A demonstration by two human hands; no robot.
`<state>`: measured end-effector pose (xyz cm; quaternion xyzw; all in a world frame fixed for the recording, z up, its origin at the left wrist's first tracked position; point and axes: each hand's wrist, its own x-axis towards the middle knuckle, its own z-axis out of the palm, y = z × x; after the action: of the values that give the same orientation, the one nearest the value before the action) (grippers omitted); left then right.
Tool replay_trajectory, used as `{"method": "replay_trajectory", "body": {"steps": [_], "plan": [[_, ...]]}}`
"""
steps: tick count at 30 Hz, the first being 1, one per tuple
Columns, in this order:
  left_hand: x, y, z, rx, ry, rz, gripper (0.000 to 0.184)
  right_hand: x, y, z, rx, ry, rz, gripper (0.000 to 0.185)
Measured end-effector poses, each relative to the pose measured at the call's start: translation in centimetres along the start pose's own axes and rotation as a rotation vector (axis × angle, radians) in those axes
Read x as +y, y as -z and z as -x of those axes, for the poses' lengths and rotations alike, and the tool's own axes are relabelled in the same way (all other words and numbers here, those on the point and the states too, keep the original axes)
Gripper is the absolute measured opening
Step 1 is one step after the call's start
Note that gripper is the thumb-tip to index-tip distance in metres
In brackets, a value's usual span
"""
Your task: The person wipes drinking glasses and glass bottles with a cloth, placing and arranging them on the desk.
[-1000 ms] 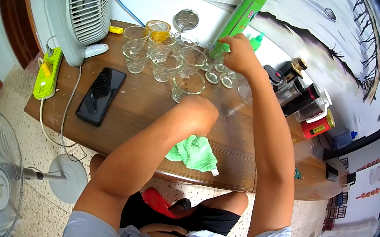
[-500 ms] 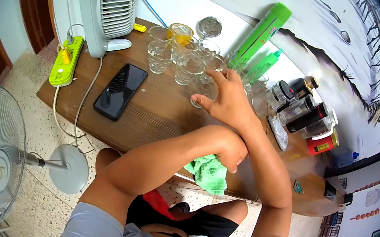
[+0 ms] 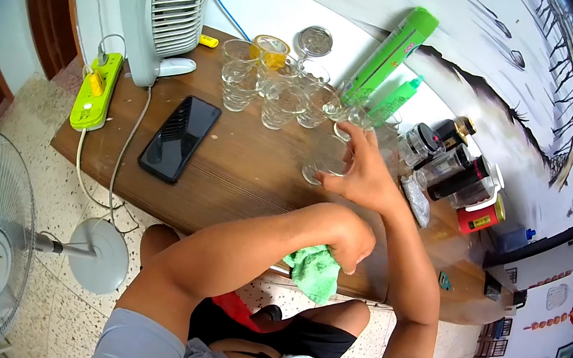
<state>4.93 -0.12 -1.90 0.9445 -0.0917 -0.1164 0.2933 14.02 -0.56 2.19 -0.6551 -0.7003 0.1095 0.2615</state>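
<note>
A clear drinking glass (image 3: 320, 160) stands at or just above the tabletop, apart from the other glasses. My right hand (image 3: 367, 168) has its thumb and fingers curved around it; the side toward the palm is hidden. Nearer my body, my left hand (image 3: 350, 242) is closed on a green cloth (image 3: 315, 273), which hangs over the table's front edge. My left wrist lies close to my right forearm. Several clear glasses (image 3: 284, 105) stand grouped toward the back, left of my right hand.
On the wooden table (image 3: 229, 171) lies a black phone (image 3: 180, 137). A fan (image 3: 171, 12) and a green power strip (image 3: 96, 92) are at the left. Behind stand a green spray can (image 3: 393, 55) and a green bottle (image 3: 394, 100); several jars (image 3: 445, 164) are at the right.
My right hand has moved right and toward my body, bringing the glass away from the group. My left hand and the cloth have shifted slightly toward my body.
</note>
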Motion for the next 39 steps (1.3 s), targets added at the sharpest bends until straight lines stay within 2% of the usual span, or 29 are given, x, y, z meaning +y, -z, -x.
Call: {"method": "replay_trajectory", "body": {"steps": [3, 6, 10, 13, 15, 19, 24, 26, 27, 29, 32, 33, 35, 36, 39], "plan": [[-0.1, -0.4, -0.6, -0.008, -0.077, 0.001, 0.027, -0.7, 1.0, -0.5, -0.156, 0.005, 0.136, 0.084], [-0.5, -1.0, -1.5, -0.009, -0.071, -0.001, 0.031, -4.3, 0.1, -3.6, 0.026, 0.236, -0.053, 0.084], [0.3, -0.3, -0.1, 0.009, 0.013, 0.026, 0.039, -12.0, -1.2, -8.6, 0.037, 0.271, -0.287, 0.072], [0.3, 0.6, 0.7, -0.063, 0.025, 0.056, 0.05, -14.7, -3.3, -11.8, 0.076, 0.309, -0.087, 0.072], [0.1, 0.8, 0.7, -0.064, 0.029, 0.056, 0.053, -15.3, -5.1, -13.3, 0.066, 0.342, -0.061, 0.072], [-1.0, 0.1, 0.3, 0.053, -0.007, 0.055, 0.06, -14.7, -8.1, -15.7, -0.001, 0.367, 0.032, 0.074], [-2.8, -0.8, -0.3, 0.315, -0.111, 0.055, 0.07, -13.7, -10.5, -17.0, -0.038, 0.344, 0.18, 0.072], [-3.2, -0.7, 0.0, 0.401, -0.169, 0.046, 0.068, -13.7, -11.2, -17.3, -0.038, 0.346, 0.238, 0.07], [-3.4, 0.0, 0.8, 0.442, -0.229, 0.089, 0.064, -13.9, -11.4, -17.2, -0.041, 0.35, 0.294, 0.075], [-3.9, 0.1, 0.7, 0.527, -0.336, 0.13, 0.07, -14.2, -11.6, -17.1, -0.048, 0.357, 0.407, 0.087], [-5.1, -0.6, -1.8, 0.628, -0.411, 0.07, 0.091, -14.5, -11.8, -17.4, -0.1, 0.34, 0.491, 0.084], [-5.2, -0.5, -2.0, 0.641, -0.391, 0.016, 0.09, -14.5, -11.9, -17.6, -0.111, 0.334, 0.511, 0.083], [-7.0, -2.0, -3.2, 0.76, -0.331, 0.145, 0.073, -14.4, -12.0, -17.9, -0.131, 0.319, 0.548, 0.081], [-7.2, -2.2, -3.2, 0.774, -0.327, 0.162, 0.071, -14.4, -12.0, -18.2, -0.152, 0.301, 0.554, 0.077], [-7.6, -1.9, -3.0, 0.706, -0.31, 0.182, 0.065, -14.3, -11.6, -18.6, -0.211, 0.251, 0.57, 0.069]]}}
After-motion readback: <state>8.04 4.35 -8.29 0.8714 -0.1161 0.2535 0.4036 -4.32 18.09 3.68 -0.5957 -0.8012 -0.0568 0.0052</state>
